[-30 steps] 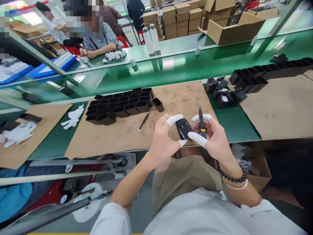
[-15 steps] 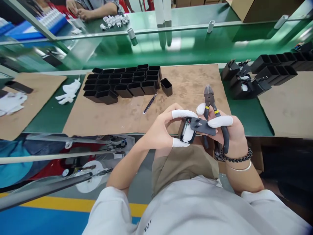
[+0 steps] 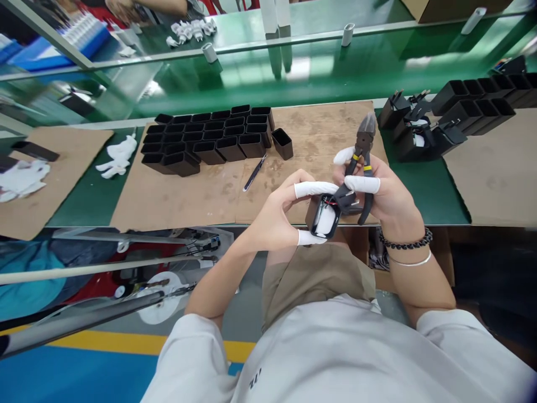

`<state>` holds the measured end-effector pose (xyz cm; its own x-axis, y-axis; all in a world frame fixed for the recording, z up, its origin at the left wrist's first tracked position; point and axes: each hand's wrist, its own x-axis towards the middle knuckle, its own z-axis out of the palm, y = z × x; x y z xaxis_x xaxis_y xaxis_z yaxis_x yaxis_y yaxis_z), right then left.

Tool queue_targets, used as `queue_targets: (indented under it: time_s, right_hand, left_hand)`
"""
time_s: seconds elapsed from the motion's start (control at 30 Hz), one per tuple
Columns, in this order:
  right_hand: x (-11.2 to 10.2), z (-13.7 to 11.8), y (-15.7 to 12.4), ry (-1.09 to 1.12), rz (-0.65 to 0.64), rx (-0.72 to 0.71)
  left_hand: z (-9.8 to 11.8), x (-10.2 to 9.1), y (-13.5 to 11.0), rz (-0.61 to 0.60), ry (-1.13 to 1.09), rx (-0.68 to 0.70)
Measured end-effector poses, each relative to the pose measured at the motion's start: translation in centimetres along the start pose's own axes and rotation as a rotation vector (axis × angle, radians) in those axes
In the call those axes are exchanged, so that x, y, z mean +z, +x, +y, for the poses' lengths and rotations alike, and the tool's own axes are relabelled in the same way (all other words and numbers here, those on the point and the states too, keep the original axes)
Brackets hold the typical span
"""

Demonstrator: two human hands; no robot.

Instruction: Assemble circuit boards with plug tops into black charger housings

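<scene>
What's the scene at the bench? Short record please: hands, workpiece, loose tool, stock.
left hand: grips the open black case
right hand: holds the cutters, thumb at the pinned cover
workpiece: cover tilted off the case mouth; white insert and thin wires showing
loose tool: slim dark tool, lying on the cardboard sheet
stock, left of hands: block of black cases, one lone case beside it
stock, right: cases with pinned tops, more cases behind
</scene>
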<state>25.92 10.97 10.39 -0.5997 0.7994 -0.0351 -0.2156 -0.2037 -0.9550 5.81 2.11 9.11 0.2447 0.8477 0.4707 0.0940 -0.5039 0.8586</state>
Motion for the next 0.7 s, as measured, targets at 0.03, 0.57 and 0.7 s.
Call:
queue_targets:
  time_s: [0.03, 0.57, 0.7]
  right_hand:
    - [0.1, 0.1, 0.4, 0.014, -0.004, -0.014]
    - [2.2, 1.0, 3.0, 0.041, -0.097, 0.16]
    - [2.7, 1.0, 2.5, 0.1, 0.024, 0.147]
  left_hand:
    - [-0.2, 0.2, 0.0, 0.006, 0.002, 0.009]
    - [-2.9, 1.2, -0.9, 0.19, 0.147, 0.174]
    - [-2.3, 1.4, -1.3, 0.293, 0.172, 0.206]
